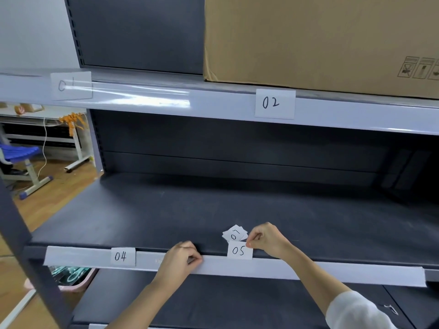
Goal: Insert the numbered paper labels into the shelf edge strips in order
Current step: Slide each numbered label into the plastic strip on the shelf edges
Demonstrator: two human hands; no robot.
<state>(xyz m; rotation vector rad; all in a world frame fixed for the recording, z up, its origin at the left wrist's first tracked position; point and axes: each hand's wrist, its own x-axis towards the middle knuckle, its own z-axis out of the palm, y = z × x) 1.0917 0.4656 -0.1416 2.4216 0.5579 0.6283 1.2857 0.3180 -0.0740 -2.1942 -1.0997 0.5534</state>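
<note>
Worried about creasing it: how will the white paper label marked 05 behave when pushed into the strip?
The white paper label marked 05 looks thin, so probably floppy and easily buckled. The right hand pinches only its corner; it likely weighs almost nothing.

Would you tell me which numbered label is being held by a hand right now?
The 05 label: the right hand pinches its corner, while 01, 02 and 04 sit untouched.

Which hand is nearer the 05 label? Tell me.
Right. The right hand pinches the 05 label's upper right corner; the left hand grips the strip, apart to its left.

Right hand (266,238) pinches label 05 (239,251) at strip (308,269).
</note>
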